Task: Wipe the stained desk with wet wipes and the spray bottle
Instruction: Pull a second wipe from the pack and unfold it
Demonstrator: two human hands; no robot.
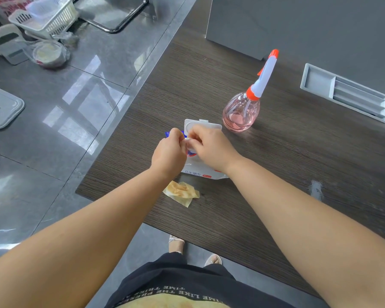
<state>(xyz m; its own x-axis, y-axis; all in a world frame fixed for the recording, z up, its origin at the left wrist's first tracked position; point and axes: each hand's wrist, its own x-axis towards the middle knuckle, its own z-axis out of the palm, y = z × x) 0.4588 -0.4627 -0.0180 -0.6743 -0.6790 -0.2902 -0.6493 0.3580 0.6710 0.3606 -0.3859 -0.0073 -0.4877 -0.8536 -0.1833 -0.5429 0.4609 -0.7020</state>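
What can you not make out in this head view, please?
All in the head view:
Opening of the wet wipes pack: covered by the left hand and right hand.
The white piece their fingers pinch: too small to tell wipe from seal.
Pack print: too small, partly under the right wrist.
Contents of the basket: blurred, cut off by the top edge.

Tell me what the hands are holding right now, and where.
Left hand and right hand both pinch a white wet wipe by its exposed tip, at the opening of the wipes pack.
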